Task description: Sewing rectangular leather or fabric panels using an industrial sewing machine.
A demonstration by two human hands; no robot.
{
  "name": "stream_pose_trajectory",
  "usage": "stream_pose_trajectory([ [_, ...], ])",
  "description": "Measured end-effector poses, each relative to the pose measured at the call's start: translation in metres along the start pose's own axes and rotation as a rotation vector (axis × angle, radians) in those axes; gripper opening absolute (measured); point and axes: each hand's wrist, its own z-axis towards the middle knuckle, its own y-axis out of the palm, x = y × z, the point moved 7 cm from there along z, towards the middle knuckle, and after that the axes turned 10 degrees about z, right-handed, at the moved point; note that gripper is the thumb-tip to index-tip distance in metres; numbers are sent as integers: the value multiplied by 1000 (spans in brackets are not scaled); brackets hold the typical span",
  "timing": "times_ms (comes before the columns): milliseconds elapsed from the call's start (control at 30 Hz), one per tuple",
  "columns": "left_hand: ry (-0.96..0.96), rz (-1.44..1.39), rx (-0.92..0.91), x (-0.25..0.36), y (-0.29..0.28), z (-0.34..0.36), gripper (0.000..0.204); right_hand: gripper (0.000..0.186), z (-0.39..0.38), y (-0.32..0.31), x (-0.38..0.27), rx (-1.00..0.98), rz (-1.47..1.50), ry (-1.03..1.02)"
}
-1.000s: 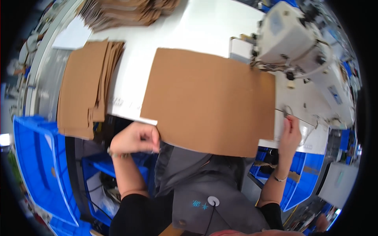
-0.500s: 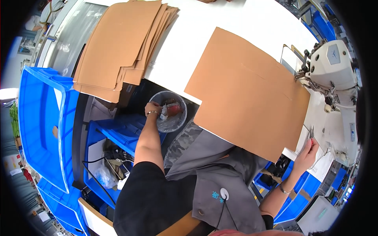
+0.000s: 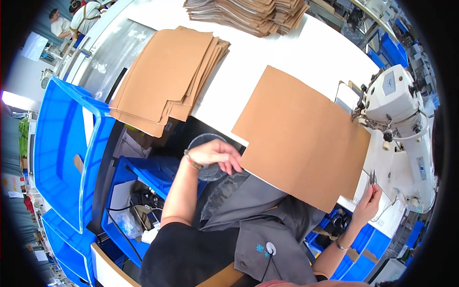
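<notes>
A large flat brown sheet [image 3: 301, 138] lies on the white table, its far right part by the needle area of a white sewing machine [image 3: 389, 95]. My left hand [image 3: 215, 154] is over a grey bin [image 3: 208, 178], fingers loosely bent and apart, with the fingertips at the sheet's near left corner. Nothing shows in that hand; whether the fingertips touch the sheet I cannot tell. To the right of the sheet, my right hand [image 3: 368, 204] is closed round small scissors [image 3: 372, 179] with red on the handle, blades pointing away from me.
Stacked brown sheets [image 3: 158, 76] overhang the table's left front edge; another thick pile [image 3: 248, 14] sits at the back. Large blue crates [image 3: 62, 158] stand at the left. An open blue bin [image 3: 117, 220] with cables and plastic is below. People [image 3: 86, 19] are far left.
My left hand has come up out of the grey bin and moved right to the sheet's corner. My right hand keeps the scissors. The whole view has shifted, showing more of the table's back.
</notes>
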Motion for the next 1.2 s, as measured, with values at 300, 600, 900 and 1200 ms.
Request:
stream_pose_trajectory([
  [300,11,1012,976,158,55,-16,46,25,-4,2,-9,24,87,-9],
  [600,817,342,1358,276,-65,-165,17,26,-4,0,-11,24,102,-1],
  [900,24,836,1872,194,-235,-326,16,28,0,1,-9,7,100,-35],
  [1200,-829,1621,2043,230,-213,-239,44,34,23,-31,46,56,-195,57],
])
